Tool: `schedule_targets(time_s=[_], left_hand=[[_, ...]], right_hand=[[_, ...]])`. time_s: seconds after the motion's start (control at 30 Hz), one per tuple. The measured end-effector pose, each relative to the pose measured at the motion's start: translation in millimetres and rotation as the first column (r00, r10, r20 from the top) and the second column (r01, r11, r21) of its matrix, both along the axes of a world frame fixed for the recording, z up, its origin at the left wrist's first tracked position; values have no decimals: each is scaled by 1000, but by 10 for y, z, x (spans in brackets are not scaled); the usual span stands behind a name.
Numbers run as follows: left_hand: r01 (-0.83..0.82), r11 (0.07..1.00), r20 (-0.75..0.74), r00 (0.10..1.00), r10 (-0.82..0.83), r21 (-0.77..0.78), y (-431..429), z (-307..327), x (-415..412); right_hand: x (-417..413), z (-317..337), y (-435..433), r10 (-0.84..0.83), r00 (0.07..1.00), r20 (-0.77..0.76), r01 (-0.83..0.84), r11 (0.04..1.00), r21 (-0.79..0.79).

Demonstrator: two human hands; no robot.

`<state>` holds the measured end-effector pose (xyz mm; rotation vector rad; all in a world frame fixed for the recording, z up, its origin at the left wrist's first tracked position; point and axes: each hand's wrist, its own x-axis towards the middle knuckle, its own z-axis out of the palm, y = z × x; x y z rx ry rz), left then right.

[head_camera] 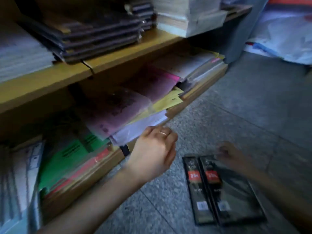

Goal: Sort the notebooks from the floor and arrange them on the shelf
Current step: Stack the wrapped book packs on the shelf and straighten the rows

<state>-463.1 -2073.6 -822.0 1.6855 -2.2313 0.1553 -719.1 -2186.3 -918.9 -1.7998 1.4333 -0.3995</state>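
Note:
Two black wrapped notebooks [224,191] with red labels lie side by side on the floor at the lower right. My right hand [228,153] is blurred and sits at their far end, fingers over the top edge of the right one; its grip is unclear. My left hand [154,149], with a ring on one finger, hovers loosely curled in front of the lower shelf [199,97]. It is just below a white plastic-wrapped stack [140,129] that sticks out, and nothing shows in it.
The lower shelf holds pink [116,112], yellow [170,102] and green [74,149] paper stacks. The upper shelf board [118,59] carries dark notebooks [94,36] and white paper reams [190,17]. Grey stone floor [253,107] spreads to the right, with white bags [283,36] at the far right.

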Motion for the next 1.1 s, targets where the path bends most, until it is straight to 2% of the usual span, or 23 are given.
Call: schedule_targets(time_s=[0.07, 0.13, 0.23, 0.3, 0.47, 0.53, 0.6, 0.67, 0.77, 0.87, 0.93, 1.0, 1.07, 1.1], left_hand=[[32, 983, -47, 999, -24, 178, 15, -286, -89], [56, 954, -94, 995, -29, 294, 48, -540, -157], [76, 913, -162, 987, -11, 401, 124, -808, -254], [93, 880, -217, 976, 12, 466, 182, -902, -292], [111, 835, -316, 946, 78, 539, 262, -1004, -319], [115, 820, -364, 924, 119, 560, 274, -1045, -317], [136, 793, -442, 879, 179, 593, 267, -1102, -314], [193, 750, -560, 783, 271, 633, 268, -1145, -322], [267, 695, -672, 618, 408, 668, 272, -1136, -371], [291, 678, -724, 438, 532, 675, 246, -981, -457], [364, 707, -795, 261, 547, 606, 230, -794, -522], [411, 778, -869, 81, 488, 476, 257, -578, -569], [387, 839, -901, -46, 431, 382, 284, -340, -588], [366, 861, -910, -77, 407, 354, 299, -213, -582]], right_hand=[[-336, -294, 126, -92, 983, -157, 96, 995, 15], [-552, -493, 231, -173, 911, -374, 207, 977, 53], [-731, -753, 309, -160, 852, -498, 239, 966, 98], [-714, -765, 305, -156, 851, -502, 260, 955, 144], [-731, -945, 161, -226, 940, -254, 282, 936, 210], [-633, -721, 209, -190, 937, -294, 252, 949, 188], [-565, -500, 217, -203, 926, -319, 243, 966, 90], [-511, -356, 168, -202, 941, -271, 199, 979, -39], [-373, -146, 144, -115, 986, -121, 96, 983, -155], [-219, 96, 187, -112, 983, 147, 134, 979, -153], [-50, 268, 233, -144, 929, 341, 188, 977, -99], [140, 437, 244, -188, 851, 490, 238, 970, -42], [323, 645, 205, -199, 782, 591, 263, 965, -22], [409, 762, 189, -190, 746, 638, 261, 965, -18]])
